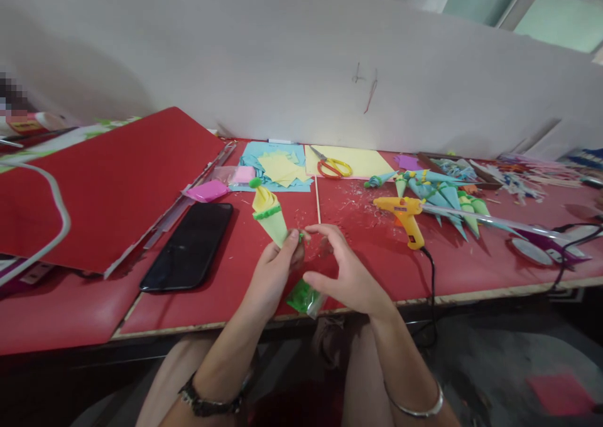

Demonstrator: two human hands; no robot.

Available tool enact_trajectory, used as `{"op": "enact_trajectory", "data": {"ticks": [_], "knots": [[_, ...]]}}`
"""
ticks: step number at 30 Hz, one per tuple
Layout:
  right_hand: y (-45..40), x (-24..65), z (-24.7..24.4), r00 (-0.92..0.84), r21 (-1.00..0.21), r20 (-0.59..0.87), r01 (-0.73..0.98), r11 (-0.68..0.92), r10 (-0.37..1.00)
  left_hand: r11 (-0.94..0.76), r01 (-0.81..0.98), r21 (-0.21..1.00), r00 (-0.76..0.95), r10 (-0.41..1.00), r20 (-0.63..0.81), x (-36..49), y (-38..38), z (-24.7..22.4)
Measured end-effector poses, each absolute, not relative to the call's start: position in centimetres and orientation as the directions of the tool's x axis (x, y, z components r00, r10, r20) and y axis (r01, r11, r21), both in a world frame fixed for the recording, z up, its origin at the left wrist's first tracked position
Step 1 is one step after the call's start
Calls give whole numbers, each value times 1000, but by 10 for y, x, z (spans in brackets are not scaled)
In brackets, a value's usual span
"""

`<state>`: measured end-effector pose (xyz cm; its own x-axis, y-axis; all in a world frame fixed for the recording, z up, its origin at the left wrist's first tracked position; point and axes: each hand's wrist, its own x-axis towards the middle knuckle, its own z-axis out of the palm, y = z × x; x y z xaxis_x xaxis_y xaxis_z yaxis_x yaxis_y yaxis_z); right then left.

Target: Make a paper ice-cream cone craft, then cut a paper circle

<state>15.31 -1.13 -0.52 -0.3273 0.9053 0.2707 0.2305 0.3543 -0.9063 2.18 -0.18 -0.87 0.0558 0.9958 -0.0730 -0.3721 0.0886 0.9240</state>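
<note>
My left hand [277, 265] is closed around the lower tip of a paper ice cream cone [271, 221]. The cone is pale green with a yellow folded top, a green clay band around it and a green ball at its peak. A small dark green bit [302, 236] shows at my left fingertips. My right hand [340, 265] is just beside it, thumb and fingers apart, with its index fingertip close to that bit. Below my hands, at the table's front edge, lies a clear packet of green clay [304, 296].
A yellow glue gun [406, 216] with its cord lies at right, before several finished paper cones [443, 196]. Red-handled scissors [335, 166] rest on yellow paper. A black phone [189, 246], pink clay packet [207, 191] and large red board [108, 188] are at left.
</note>
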Motion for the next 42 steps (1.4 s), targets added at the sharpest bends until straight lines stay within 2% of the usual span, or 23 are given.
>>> {"op": "enact_trajectory", "data": {"ticks": [5,9,12,16,20,22,27,29,32,42], "knots": [[-14,162,-4,-380,-920,35,349,179,924,-3,-419,908,-52,998,-21,7,4,-4],[-12,165,-5,-655,-816,22,425,393,755,-27,-482,876,-67,998,-7,1,6,-3],[-11,161,-8,-710,-704,14,493,511,704,-26,-506,862,-45,999,3,0,6,-2],[-9,151,-13,-620,-686,123,511,518,775,-20,-520,854,-3,1000,22,1,5,-1],[-6,143,-19,-347,-627,290,635,451,892,-9,-514,858,65,997,50,3,4,-1],[-5,141,-20,-237,-621,375,653,433,896,7,-491,871,114,992,56,4,3,-2],[-6,139,-13,-90,-777,535,336,532,840,72,-434,898,166,986,2,13,-4,-3],[-7,137,-10,-66,-788,568,245,565,821,113,-455,883,186,982,-30,18,-6,-3],[-7,135,-8,-90,-765,605,211,609,791,145,-498,855,192,980,-55,23,-7,-4],[-12,133,-11,1,-649,713,382,658,701,112,-502,857,209,978,-5,26,-7,-8]]}}
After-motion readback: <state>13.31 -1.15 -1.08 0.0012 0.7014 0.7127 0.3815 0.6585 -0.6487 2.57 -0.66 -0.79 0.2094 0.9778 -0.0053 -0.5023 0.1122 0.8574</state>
